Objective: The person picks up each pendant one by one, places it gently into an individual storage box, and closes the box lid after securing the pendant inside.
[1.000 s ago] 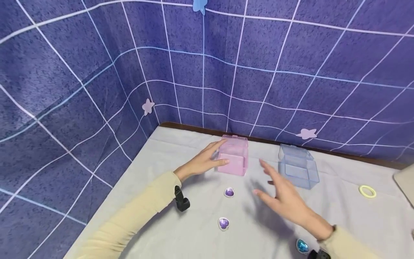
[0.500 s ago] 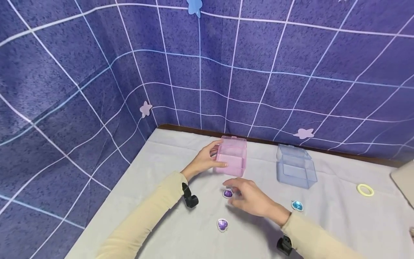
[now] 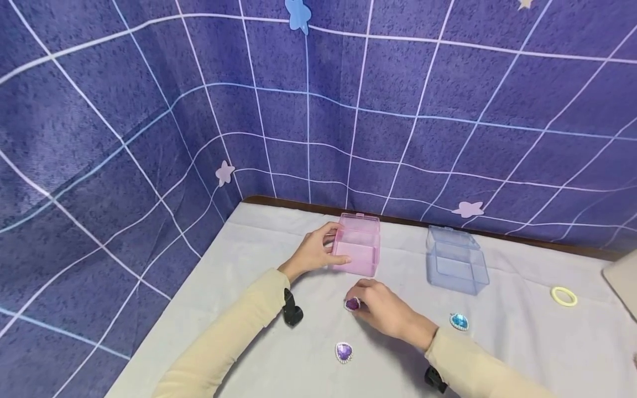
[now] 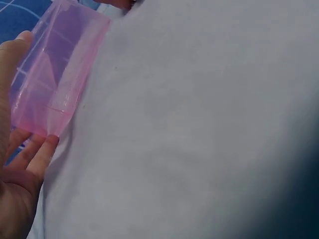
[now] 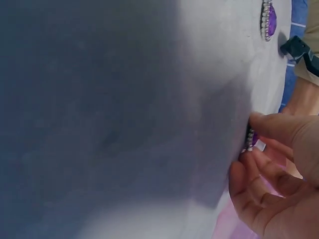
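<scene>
Between 5 and 6 o'clock from the head view's centre, the right hand (image 3: 383,307) pinches a faceted purple gem (image 3: 352,303) rimmed with pale beads; its tip's direction cannot be told. At 12 o'clock from it stands a clear pink box (image 3: 360,257), lid raised toward 12, its 9 o'clock side gripped by the left hand (image 3: 313,249); a 2nd purple gem (image 3: 344,352) lies at 6 o'clock. The left wrist view bares what the head view hides: fingertips (image 4: 52,141) against the box's 6 o'clock end, the box stretching longest from 1 to 7. The right wrist view shows the held gem nearly edge-on between thumb and fingers, beads toward 9, purple face toward 3, long axis roughly 12 to 6.
</scene>
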Tool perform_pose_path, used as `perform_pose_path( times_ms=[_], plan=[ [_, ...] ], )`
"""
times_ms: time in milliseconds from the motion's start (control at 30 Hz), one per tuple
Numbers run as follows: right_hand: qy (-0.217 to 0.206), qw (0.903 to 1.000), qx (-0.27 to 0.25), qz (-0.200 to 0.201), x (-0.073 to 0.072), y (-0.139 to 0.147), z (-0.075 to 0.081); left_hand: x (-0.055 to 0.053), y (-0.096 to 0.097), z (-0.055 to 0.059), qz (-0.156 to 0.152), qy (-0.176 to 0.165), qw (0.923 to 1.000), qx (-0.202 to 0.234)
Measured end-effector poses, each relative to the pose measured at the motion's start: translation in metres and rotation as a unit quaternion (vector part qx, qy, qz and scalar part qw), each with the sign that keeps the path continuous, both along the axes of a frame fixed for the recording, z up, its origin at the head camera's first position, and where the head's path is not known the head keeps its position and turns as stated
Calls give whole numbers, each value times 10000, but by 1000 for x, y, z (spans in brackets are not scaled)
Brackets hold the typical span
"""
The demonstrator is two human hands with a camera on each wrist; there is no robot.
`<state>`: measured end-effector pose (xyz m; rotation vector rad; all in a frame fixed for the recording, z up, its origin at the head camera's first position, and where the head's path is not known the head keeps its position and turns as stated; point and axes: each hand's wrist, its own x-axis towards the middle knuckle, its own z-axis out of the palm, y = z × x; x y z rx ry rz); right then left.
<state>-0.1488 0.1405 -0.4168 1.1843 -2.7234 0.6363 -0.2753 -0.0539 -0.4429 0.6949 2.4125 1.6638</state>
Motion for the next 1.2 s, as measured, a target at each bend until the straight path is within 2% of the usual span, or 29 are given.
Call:
perform_pose_path(
  times_ms=[233, 400, 567, 700, 867, 1100, 1200],
  plan=[
    [56, 9998, -175, -103, 5, 4, 7, 0, -3, 4, -50, 0, 10000, 54],
    [357, 9971, -675, -34, 5, 9, 25, -2, -6, 7, -79, 54, 9999, 89],
    [400, 9944, -943, -266, 1, 12, 46, -5, -8, 6, -81, 129, 9999, 37],
    [502, 9920, -1080, -414, -7, 12, 57, -6, -8, 5, -67, 214, 9997, -139],
    [574, 9892, -1204, -614, -19, 12, 63, -5, -8, 5, 16, 354, 9988, -329],
    [551, 9869, -1183, -945, -37, 14, 60, -2, -5, 0, -178, 288, 9989, -314],
    [434, 9866, -1143, -1081, -48, 11, 58, -2, -5, 1, -129, 255, 9991, -321]
  ],
)
